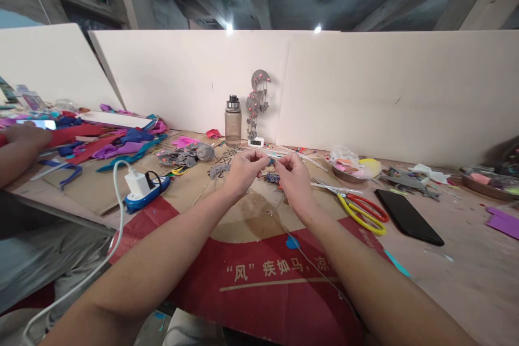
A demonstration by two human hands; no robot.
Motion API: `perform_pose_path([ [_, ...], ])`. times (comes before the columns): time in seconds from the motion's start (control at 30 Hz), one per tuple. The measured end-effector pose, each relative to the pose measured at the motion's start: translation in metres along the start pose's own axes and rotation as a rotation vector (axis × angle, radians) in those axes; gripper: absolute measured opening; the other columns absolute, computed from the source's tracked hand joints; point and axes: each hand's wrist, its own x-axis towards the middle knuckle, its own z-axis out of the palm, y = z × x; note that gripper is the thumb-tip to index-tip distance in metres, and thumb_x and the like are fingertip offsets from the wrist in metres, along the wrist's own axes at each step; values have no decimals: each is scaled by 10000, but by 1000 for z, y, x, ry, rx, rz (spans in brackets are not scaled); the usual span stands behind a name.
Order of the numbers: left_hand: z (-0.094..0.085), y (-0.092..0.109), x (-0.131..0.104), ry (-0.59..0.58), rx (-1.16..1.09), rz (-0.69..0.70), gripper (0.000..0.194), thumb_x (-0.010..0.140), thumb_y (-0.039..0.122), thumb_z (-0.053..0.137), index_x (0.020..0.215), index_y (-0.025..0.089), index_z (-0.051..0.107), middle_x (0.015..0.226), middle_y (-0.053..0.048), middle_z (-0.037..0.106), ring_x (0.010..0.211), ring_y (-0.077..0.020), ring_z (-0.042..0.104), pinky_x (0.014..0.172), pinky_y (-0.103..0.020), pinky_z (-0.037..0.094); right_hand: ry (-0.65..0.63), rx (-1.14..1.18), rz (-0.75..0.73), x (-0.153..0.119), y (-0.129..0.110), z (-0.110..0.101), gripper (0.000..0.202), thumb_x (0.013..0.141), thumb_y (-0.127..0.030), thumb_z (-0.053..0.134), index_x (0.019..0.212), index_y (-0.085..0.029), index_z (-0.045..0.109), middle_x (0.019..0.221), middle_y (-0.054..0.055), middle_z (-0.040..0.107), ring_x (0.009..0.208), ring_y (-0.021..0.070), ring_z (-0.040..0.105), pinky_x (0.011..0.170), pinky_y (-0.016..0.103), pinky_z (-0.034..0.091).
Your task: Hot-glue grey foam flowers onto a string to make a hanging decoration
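My left hand and my right hand meet at the middle of the work area, fingertips pinched close together. Between them is a small blue piece, gripped by the left fingertips. The right thumb and finger pinch beside it, on something too small to make out. A thin grey cord runs from below the hands down across the red printed sheet. Under the fingers lies a small dark bundle. A blue heart-shaped piece rests on the sheet.
Scissors with yellow and red handles and a black phone lie at right. Behind stand a bottle and a grey hanging ornament. A blue power strip sits at left, near another person's hand and coloured cloth scraps.
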Motion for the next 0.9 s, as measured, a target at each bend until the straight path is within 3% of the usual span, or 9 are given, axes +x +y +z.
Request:
perform_pose_path([
  [0.1, 1, 2, 0, -23, -108, -61, 145, 665, 245, 687, 627, 157, 577, 544, 40, 510, 462, -58, 421, 450, -202, 332, -58, 149, 35, 2, 4, 1, 168, 760, -359, 580, 826, -204, 574, 641, -61, 487, 539, 90, 385, 512, 227, 305],
  [0.2, -1, 4, 2, -94, -217, -166, 201, 648, 262, 722, 603, 147, 564, 543, 28, 521, 476, -58, 439, 448, -192, 344, -107, 247, 103, 3, 3, -1, 160, 734, -355, 588, 739, -199, 557, 600, -72, 441, 486, 71, 312, 466, 220, 259],
  [0.37, -8, 10, 6, -246, -148, -276, 185, 679, 277, 728, 726, 110, 664, 624, -30, 613, 552, -83, 531, 497, -200, 420, -102, 166, 162, 4, 4, -10, 133, 715, -331, 566, 716, -198, 554, 569, -73, 433, 470, 78, 331, 453, 227, 261],
  [0.5, -9, 14, 5, -244, 52, -203, 239, 714, 236, 675, 919, 118, 713, 683, -51, 664, 601, -113, 583, 534, -224, 472, -100, -4, 82, 9, 11, -16, 120, 723, -312, 541, 685, -198, 554, 555, -66, 463, 498, 94, 380, 503, 238, 300],
  [0.7, -9, 16, 3, -255, 383, -68, 193, 719, 241, 655, 853, 138, 747, 603, -17, 643, 482, -76, 521, 468, -186, 422, -132, -348, -100, 5, 3, -18, 107, 753, -257, 513, 668, -201, 546, 592, -35, 528, 577, 122, 458, 571, 255, 317],
  [0.9, -7, 14, 1, -282, 448, -91, 133, 711, 199, 620, 760, 142, 730, 622, -19, 669, 481, -87, 571, 467, -185, 459, -119, -532, -302, 0, 2, -15, 68, 784, -205, 492, 728, -199, 530, 726, 14, 582, 678, 147, 494, 629, 271, 336],
])
